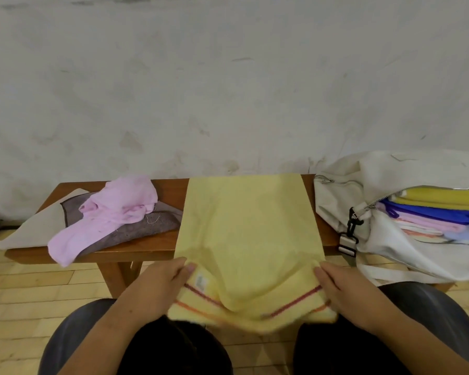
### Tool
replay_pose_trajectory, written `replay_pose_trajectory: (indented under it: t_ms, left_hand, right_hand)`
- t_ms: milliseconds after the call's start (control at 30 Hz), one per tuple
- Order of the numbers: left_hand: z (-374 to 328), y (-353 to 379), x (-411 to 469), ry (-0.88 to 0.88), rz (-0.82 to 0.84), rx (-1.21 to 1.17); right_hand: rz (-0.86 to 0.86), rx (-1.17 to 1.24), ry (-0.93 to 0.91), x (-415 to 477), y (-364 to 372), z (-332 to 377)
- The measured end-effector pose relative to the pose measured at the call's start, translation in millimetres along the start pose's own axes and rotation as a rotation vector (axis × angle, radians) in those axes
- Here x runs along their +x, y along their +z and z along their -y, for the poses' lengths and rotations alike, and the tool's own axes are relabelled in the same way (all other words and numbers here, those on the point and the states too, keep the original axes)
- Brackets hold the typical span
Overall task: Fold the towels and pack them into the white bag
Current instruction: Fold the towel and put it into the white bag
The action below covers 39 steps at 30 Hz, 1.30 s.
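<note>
Left hand (pixel 157 285) at 7 o'clock and right hand (pixel 344 290) at 5 o'clock are pinching the near edge of the yellow towel (pixel 249 234); white bag (pixel 336 201) is sitting at 3 o'clock.

The yellow towel (pixel 249 226) in the left grip (pixel 160 282) and right grip (pixel 344 288) is matt, nubbly cloth. Beyond them the counter (pixel 172 192) is smooth wood; rightward, the white bag (pixel 336 201) is matt canvas.

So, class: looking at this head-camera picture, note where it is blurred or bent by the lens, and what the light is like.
Head view: the yellow towel is smeared at its near hem, between the left hand and right hand; the wooden bench edge bows from the wide lens; light is soft and even, without glare.
</note>
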<state>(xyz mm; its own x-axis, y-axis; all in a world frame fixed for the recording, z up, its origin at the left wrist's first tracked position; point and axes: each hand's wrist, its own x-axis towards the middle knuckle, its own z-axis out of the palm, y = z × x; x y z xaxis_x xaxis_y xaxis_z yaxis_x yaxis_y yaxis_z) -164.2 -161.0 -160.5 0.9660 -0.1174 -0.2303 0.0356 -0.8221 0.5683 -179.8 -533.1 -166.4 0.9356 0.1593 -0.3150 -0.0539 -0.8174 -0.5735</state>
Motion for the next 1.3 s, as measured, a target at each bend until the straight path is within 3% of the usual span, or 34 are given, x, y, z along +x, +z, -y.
replay_pose_trajectory:
  t_ms: [67,233,367,500,600,800,967,1100,1200,1300]
  left_hand:
    - [0.6,3.7,-1.6,-0.006,0.003,-0.046]
    - [-7.6,-3.7,10.1,0.066,-0.222,-0.175]
    - [-20.5,-7.2,20.7,0.137,-0.257,-0.235]
    - [-20.3,0.1,31.6,0.127,-0.201,-0.287]
    - [-18.0,13.7,46.5,0.135,-0.076,-0.284]
    - [-14.4,32.7,81.0,0.126,0.033,-0.042]
    - [-20.7,34.1,44.7,0.208,-0.156,0.053]
    - [-34.5,10.1,25.2,0.271,-0.232,-0.111]
    - [-47.1,-17.2,33.5,0.209,-0.316,-0.257]
    - [-55.7,-33.4,65.5,0.117,-0.398,-0.350]
  right_hand:
    - [-0.060,0.065,-0.004,-3.2,2.1,0.0]
    - [-0.301,0.244,-0.105,3.8,-2.9,12.9]
    - [-0.390,0.260,-0.147,18.1,-6.6,22.2]
    - [-0.397,0.308,-0.151,27.8,-4.4,26.2]
    - [-0.302,0.257,-0.134,43.3,3.2,22.3]
    - [-0.151,0.047,-0.090,71.5,15.0,16.6]
    - [-0.246,-0.120,-0.144,42.3,26.2,13.8]
    - [-0.397,0.163,-0.134,26.9,8.3,17.1]
    - [-0.516,0.311,-0.097,41.4,-23.6,25.1]
    - [-0.516,0.365,-0.068,75.5,-51.1,30.6]
